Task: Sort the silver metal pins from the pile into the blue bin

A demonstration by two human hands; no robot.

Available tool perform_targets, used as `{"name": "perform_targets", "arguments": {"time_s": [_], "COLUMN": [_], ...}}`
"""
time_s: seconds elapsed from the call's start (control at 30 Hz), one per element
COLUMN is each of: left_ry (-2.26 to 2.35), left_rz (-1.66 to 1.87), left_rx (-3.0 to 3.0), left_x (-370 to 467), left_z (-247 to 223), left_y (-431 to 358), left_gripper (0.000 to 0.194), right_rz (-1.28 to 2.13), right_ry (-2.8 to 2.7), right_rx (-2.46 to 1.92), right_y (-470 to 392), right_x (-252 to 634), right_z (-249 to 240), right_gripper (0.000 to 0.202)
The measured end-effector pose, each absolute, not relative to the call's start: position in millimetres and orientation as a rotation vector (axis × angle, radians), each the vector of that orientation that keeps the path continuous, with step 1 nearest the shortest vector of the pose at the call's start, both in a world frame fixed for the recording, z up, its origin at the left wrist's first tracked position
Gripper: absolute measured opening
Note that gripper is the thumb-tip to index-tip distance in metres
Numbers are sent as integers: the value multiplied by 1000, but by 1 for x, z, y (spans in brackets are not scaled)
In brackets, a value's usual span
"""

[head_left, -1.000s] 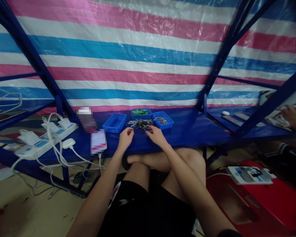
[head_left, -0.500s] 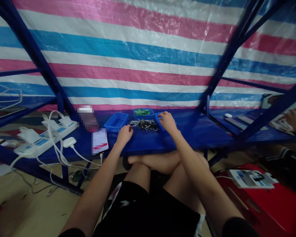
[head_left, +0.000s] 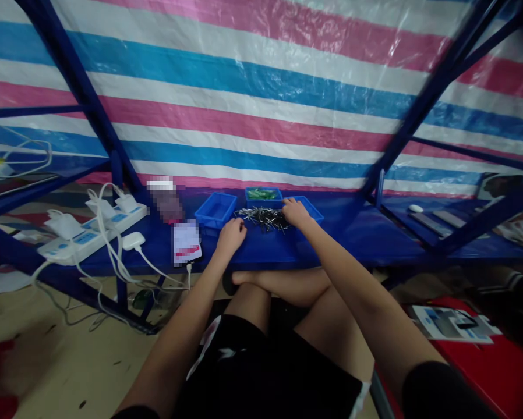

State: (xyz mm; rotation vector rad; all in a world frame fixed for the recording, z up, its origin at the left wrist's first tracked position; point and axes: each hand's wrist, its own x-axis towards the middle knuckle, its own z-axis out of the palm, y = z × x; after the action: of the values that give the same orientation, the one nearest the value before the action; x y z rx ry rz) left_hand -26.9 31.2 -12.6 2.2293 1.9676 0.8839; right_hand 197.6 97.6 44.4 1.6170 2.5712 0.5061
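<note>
A pile of thin black and silvery pieces (head_left: 265, 217) lies on the blue table (head_left: 344, 233). At the pile's left front edge is my left hand (head_left: 232, 234), its fingers curled together; whatever they hold is too small to name. My right hand (head_left: 295, 213) is at the pile's right end, beside the right blue tray (head_left: 313, 210), with bent fingers whose tips are too small to read. Behind the pile stands a blue tray (head_left: 262, 196) with green pieces in it. Another blue tray (head_left: 216, 210), with nothing seen inside, sits to the left.
On the left are a power strip (head_left: 91, 235) with white plugs and cables, and a blurred-out white item (head_left: 186, 241). Blue metal posts rise at both sides. To the right, a red box (head_left: 475, 366) bears a flat package. Another person's hand shows at the far right.
My right hand has moved from over the right tray to the pile's right end. My left hand stays by the pile's left front. The view has shifted a little.
</note>
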Motion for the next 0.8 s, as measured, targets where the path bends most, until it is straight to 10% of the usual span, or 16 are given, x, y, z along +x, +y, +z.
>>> {"name": "perform_targets", "arguments": {"time_s": [0.8], "left_ry": [2147], "left_rz": [525], "left_rx": [2313], "left_x": [-18], "left_z": [0], "left_y": [42], "left_gripper": [26], "right_rz": [438], "right_ry": [2559], "right_rx": [2266], "right_y": [77], "right_x": [249], "right_z": [65], "right_gripper": [25]}}
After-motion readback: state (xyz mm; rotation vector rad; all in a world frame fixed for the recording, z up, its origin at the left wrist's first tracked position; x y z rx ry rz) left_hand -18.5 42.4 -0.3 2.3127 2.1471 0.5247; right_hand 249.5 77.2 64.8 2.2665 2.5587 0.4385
